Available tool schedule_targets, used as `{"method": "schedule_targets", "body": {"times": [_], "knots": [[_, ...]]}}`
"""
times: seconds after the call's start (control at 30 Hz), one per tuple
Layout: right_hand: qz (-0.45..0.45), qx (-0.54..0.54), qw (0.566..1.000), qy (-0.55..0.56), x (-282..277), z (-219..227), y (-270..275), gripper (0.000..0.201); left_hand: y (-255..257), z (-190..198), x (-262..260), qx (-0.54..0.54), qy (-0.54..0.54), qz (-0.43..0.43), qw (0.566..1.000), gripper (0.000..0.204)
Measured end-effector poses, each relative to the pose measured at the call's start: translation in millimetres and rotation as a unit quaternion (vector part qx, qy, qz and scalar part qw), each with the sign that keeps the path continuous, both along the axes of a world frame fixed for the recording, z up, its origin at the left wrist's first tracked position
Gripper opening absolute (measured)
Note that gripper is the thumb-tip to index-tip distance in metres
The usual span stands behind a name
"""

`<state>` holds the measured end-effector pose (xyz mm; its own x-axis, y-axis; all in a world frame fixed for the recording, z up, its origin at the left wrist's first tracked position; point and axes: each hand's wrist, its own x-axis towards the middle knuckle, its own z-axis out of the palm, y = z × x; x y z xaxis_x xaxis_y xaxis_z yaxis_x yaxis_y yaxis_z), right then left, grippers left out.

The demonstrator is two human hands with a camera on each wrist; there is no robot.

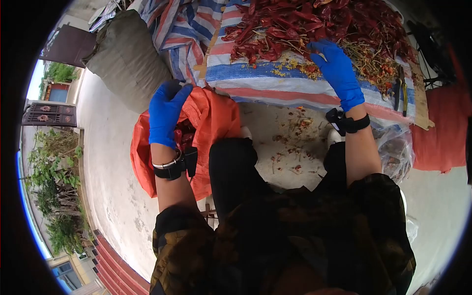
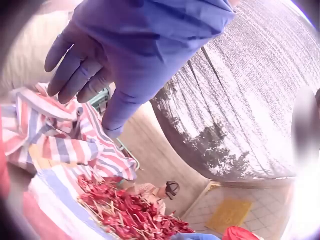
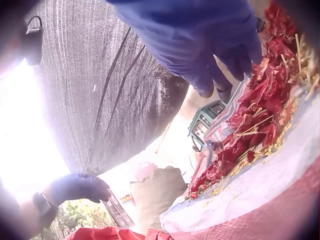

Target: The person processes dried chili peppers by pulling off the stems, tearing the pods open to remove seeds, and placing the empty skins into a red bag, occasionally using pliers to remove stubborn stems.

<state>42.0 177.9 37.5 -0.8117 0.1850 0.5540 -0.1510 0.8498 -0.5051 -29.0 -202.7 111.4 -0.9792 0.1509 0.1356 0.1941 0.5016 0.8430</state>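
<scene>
My left hand (image 1: 166, 110), in a blue glove, hangs over the mouth of an orange-red woven bag (image 1: 221, 118). Its fingers are loosely spread with nothing in them, as the left wrist view shows. Some dried red chilies (image 1: 184, 136) show inside the bag beneath that hand. My right hand (image 1: 338, 73), gloved the same way, is at the near edge of a heap of dried red chilies (image 1: 275, 37). In the right wrist view its relaxed fingers (image 3: 220, 82) reach down close to the heap, and no chili shows in them.
The heap lies on a red, white and blue striped sheet (image 1: 246, 73). Loose stems (image 1: 376, 69), yellow seeds and a dark cutting tool (image 1: 403, 93) are to the right. A full grey-green sack (image 1: 130, 59) stands left. Scraps (image 1: 295, 142) litter the floor. Another person (image 2: 159, 195) sits beyond the heap.
</scene>
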Motion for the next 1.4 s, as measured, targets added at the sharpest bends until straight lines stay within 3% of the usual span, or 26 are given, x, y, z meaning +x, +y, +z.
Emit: {"method": "schedule_targets", "body": {"times": [0.07, 0.13, 0.27, 0.4, 0.47, 0.53, 0.6, 0.63, 0.7, 0.77, 0.83, 0.87, 0.93, 0.97, 1.07, 1.1, 1.2, 1.33, 1.4], "knots": [[0.002, -0.028, 1.000, -0.009, -9.4, -5.3, -4.1, 0.034, 60.7, 12.3, 4.6, 0.117, -0.021, -0.089, 0.989, 0.023], [-0.029, -0.039, 0.998, -0.027, -13.1, -4.1, -13.0, 0.042, 109.8, 7.6, 3.2, 0.140, -0.030, -0.131, 0.981, 0.022], [-0.055, -0.030, 0.995, -0.074, -30.3, -14.4, -17.5, 0.054, 178.8, -44.1, 0.0, 0.185, -0.119, -0.186, 0.958, 0.015], [-0.053, -0.015, 0.995, -0.088, -44.7, -22.1, -14.8, 0.054, 194.2, -96.1, 9.0, 0.238, -0.169, -0.215, 0.932, 0.014], [-0.053, -0.024, 0.995, -0.076, -49.8, -30.5, -11.8, 0.042, 194.1, -115.5, 9.0, 0.309, -0.185, -0.228, 0.904, 0.010], [-0.053, -0.026, 0.995, -0.081, -49.8, -36.2, -13.1, 0.037, 193.0, -107.2, 3.5, 0.323, -0.207, -0.232, 0.894, 0.011], [-0.052, -0.149, 0.986, -0.054, -50.3, -28.3, -16.0, 0.025, 190.2, -98.9, -1.9, 0.338, -0.217, -0.233, 0.885, 0.013], [-0.050, -0.143, 0.987, -0.054, -50.2, -21.9, -17.5, 0.025, 189.4, -96.3, -4.2, 0.372, -0.233, -0.219, 0.871, 0.013], [0.017, -0.329, 0.943, -0.038, -44.3, -12.9, -19.6, 0.021, 188.8, -95.6, -6.0, 0.409, -0.249, -0.205, 0.854, 0.014], [0.017, -0.369, 0.928, -0.050, -42.1, -8.9, -20.5, 0.021, 192.0, -96.0, -5.3, 0.443, -0.225, -0.130, 0.858, 0.016], [0.055, -0.491, 0.863, -0.105, -34.7, 1.4, -28.0, 0.022, 192.9, -91.2, -5.0, 0.451, -0.209, -0.120, 0.859, 0.019], [0.055, -0.491, 0.863, -0.108, -31.4, -1.3, -31.8, 0.022, 192.2, -89.0, -3.6, 0.457, -0.194, -0.109, 0.861, 0.021], [0.200, -0.660, 0.718, -0.099, -27.7, -10.1, -37.6, 0.024, 194.0, -85.1, -2.9, 0.469, -0.178, -0.119, 0.857, 0.022], [0.202, -0.660, 0.717, -0.101, -26.6, -13.8, -40.7, 0.024, 194.3, -84.5, -2.7, 0.482, -0.164, -0.131, 0.851, 0.023], [0.118, -0.591, 0.782, -0.163, -23.6, -3.4, -58.2, 0.026, 190.9, -92.4, -4.2, 0.438, -0.185, -0.146, 0.868, 0.022], [0.117, -0.592, 0.781, -0.162, -22.4, 2.5, -56.9, 0.026, 190.1, -92.3, -3.3, 0.436, -0.186, -0.147, 0.868, 0.022], [0.140, -0.438, 0.874, -0.157, -20.0, 10.9, -43.7, 0.027, 190.9, -93.6, -3.0, 0.400, -0.122, -0.126, 0.899, 0.016], [0.200, -0.412, 0.876, -0.148, -13.8, 25.1, -31.0, 0.030, 195.4, -101.3, -2.7, 0.351, -0.086, -0.146, 0.921, 0.012], [0.175, -0.390, 0.890, -0.159, -16.6, 18.6, -48.8, 0.035, 200.0, -103.5, -1.7, 0.332, -0.072, -0.156, 0.928, 0.012]]}}
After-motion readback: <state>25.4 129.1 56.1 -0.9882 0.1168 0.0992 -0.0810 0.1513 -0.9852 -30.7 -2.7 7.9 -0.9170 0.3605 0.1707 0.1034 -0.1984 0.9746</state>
